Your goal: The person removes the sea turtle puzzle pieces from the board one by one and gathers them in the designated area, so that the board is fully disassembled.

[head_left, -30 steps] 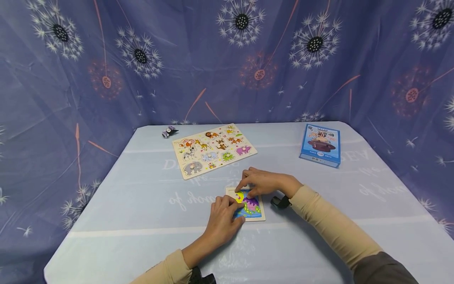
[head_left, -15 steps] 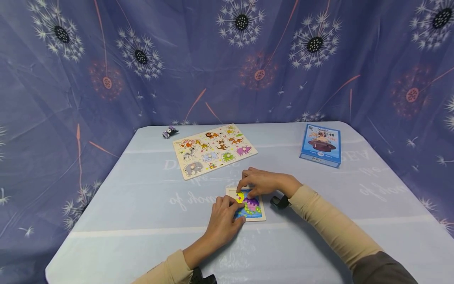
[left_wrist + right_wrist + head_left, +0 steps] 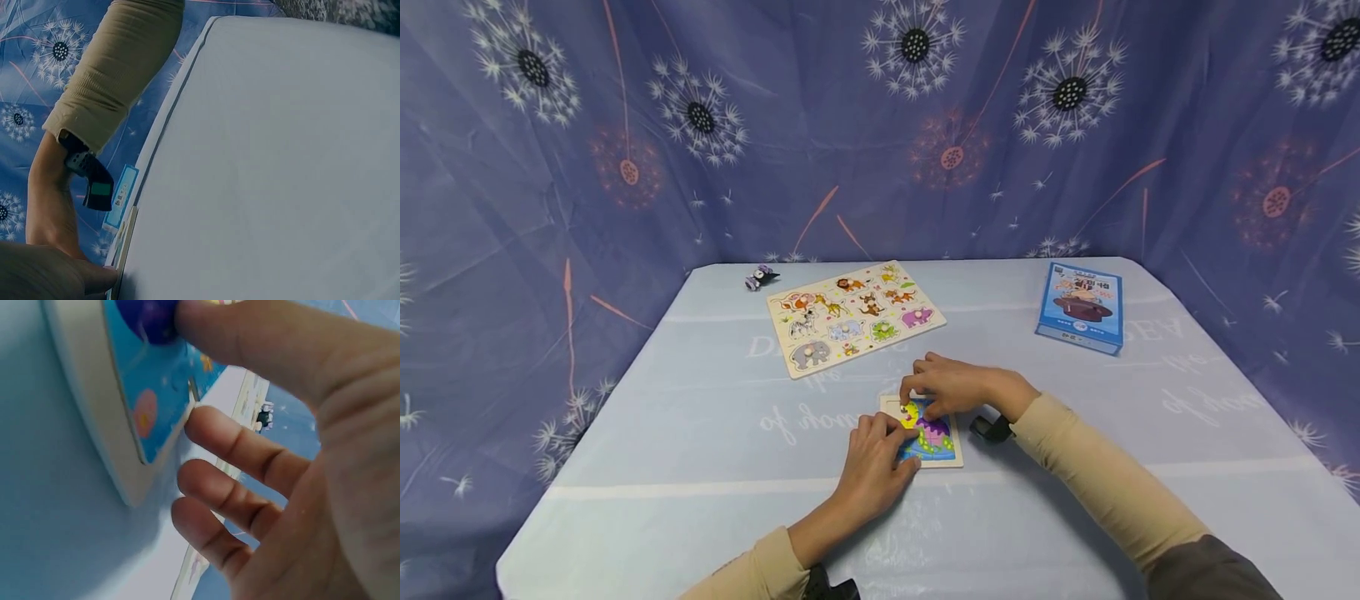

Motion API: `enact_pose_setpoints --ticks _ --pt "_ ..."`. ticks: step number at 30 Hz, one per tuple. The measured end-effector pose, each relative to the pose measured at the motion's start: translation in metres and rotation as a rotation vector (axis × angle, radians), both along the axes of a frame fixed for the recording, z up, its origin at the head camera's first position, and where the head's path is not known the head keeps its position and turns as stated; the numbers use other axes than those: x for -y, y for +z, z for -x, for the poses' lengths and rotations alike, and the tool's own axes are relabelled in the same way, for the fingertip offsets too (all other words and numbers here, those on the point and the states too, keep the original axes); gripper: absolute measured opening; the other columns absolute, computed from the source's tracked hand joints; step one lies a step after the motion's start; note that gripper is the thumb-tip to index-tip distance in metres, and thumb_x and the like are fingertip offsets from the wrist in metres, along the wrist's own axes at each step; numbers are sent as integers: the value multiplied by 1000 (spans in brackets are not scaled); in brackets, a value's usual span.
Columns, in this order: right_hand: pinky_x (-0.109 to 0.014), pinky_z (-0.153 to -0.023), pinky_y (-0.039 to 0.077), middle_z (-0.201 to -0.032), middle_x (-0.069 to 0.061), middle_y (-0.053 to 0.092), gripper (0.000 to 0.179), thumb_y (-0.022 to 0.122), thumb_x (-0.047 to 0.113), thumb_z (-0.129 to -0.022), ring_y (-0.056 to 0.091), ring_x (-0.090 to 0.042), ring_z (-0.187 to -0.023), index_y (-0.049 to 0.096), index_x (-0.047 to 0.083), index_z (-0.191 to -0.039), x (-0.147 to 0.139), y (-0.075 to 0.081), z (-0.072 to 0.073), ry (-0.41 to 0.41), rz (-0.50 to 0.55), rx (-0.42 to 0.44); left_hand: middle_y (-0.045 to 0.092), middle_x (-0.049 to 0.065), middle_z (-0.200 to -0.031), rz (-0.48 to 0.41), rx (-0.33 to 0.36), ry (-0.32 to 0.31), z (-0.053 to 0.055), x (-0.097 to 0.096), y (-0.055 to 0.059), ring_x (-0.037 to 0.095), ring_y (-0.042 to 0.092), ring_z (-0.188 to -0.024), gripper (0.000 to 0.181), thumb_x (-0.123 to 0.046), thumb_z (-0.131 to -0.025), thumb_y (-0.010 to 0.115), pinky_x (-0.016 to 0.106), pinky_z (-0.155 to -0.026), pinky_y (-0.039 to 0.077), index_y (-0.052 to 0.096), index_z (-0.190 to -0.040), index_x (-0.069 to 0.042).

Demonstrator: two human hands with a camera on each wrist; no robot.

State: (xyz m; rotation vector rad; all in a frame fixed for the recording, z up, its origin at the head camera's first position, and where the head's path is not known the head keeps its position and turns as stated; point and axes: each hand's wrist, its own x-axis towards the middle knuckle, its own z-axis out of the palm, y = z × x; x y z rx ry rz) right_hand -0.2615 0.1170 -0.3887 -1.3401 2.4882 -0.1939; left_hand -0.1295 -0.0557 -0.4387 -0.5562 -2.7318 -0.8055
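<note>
A small jigsaw puzzle (image 3: 936, 453) in a pale wooden tray lies on the table, with yellow, purple, pink and blue in its picture. My left hand (image 3: 872, 462) holds its left side, bent index finger over the pieces and thumb by the lower edge. From the upper right, my right hand (image 3: 958, 386) grips the puzzle with thumb and index finger. In the right wrist view the thumb (image 3: 250, 337) presses a purple part, while three bent fingers stand near the tray's rim. Whether a single piece is pinched is hidden. In the left wrist view the puzzle shows only edge-on.
Behind the puzzle lies a large wooden animal board (image 3: 857, 315) with knobbed pieces. A blue box (image 3: 1080, 307) stands at the back right. At the back left is a small black-and-purple toy (image 3: 762, 277). A patterned curtain (image 3: 820, 125) hangs behind the table.
Both hands stay on the puzzle in nearly the same pose. The right index finger shifts very slightly at the puzzle's upper left. The whole head view drifts a little.
</note>
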Motion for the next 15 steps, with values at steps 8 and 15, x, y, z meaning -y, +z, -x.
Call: enact_pose_setpoints --ticks 8,15 --pt "-29 -77 37 -95 3 56 31 70 28 -84 41 -13 -87 59 33 -113 -5 -3 -11 -7 27 -131 53 2 -104 6 10 -1 1 0 1 17 40 -94 33 -24 -80 71 37 -83 33 70 -111 -13" --pt "-30 -80 38 -97 4 58 34 69 27 -85 43 -13 -89 58 31 -116 -6 -7 -18 -62 62 -137 53 1 -104 2 20 2 0 0 1 18 41 -95 33 -24 -80 71 37 -83 33 70 -112 -13"
